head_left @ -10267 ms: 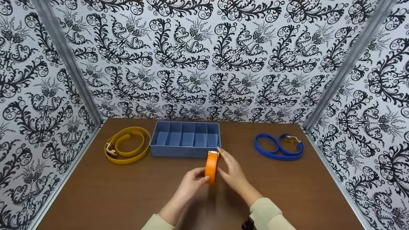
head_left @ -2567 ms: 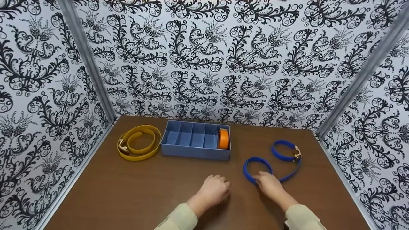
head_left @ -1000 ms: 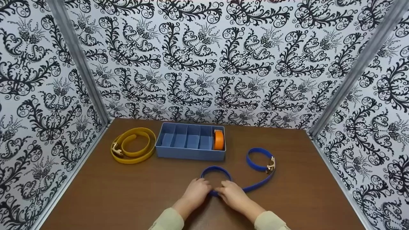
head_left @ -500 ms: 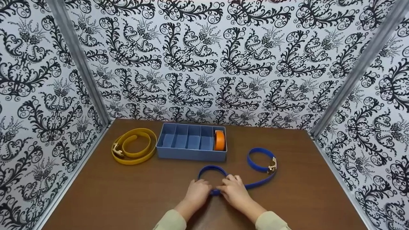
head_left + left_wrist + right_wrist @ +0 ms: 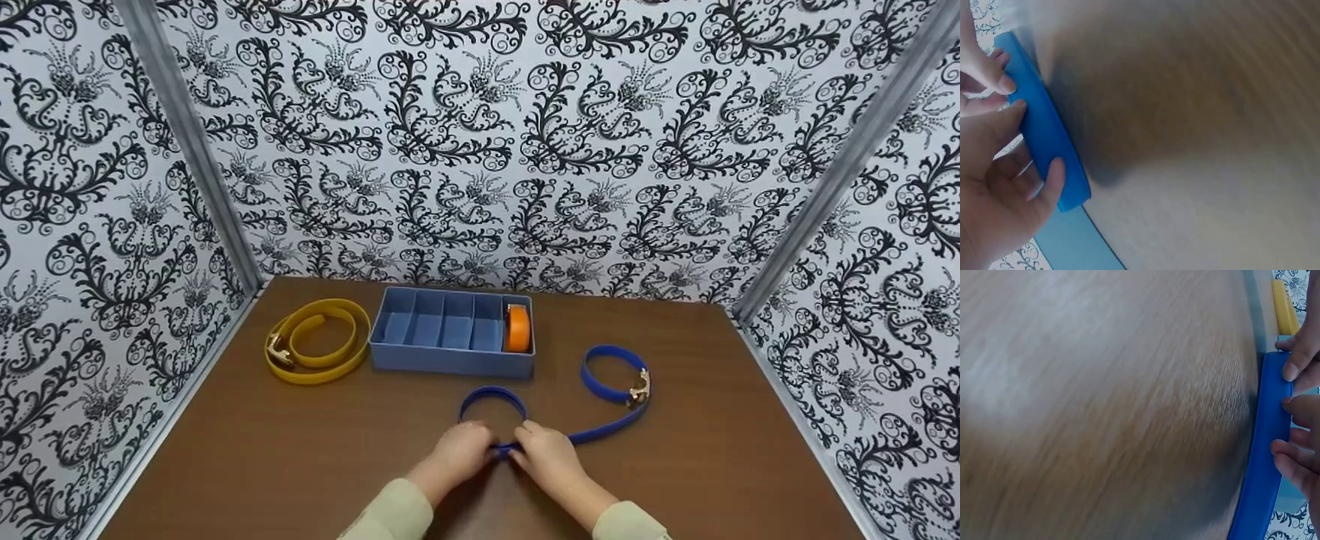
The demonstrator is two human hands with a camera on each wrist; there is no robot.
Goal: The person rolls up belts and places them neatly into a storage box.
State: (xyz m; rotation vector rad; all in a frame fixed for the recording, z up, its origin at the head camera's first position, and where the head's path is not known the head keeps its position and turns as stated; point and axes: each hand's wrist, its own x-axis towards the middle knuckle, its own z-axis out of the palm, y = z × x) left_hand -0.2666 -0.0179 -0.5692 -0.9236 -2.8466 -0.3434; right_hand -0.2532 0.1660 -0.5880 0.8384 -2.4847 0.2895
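Note:
In the head view a blue belt (image 5: 606, 433) lies on its edge on the table. One end is rolled into a loop near the front middle; the buckle end curls in a second loop to the right, with a gold buckle (image 5: 639, 388). My left hand (image 5: 461, 450) and right hand (image 5: 547, 456) meet at the near side of the front loop, and both pinch the strap with thumb and fingers. Both wrist views show thumbs on the outer face of the blue strap (image 5: 1044, 118); fingers behind it are partly hidden.
Behind the hands stands a blue-grey divided box (image 5: 450, 361); a rolled orange belt (image 5: 518, 328) stands upright in its rightmost compartment. A coiled yellow belt (image 5: 319, 376) with a gold buckle lies left of the box. Patterned walls enclose the brown table (image 5: 300, 450).
The orange belt, earlier in my hands, now stands in the box. The blue belt's free end has come left to the front middle, between both hands. Over the last second its loop shifted slightly left.

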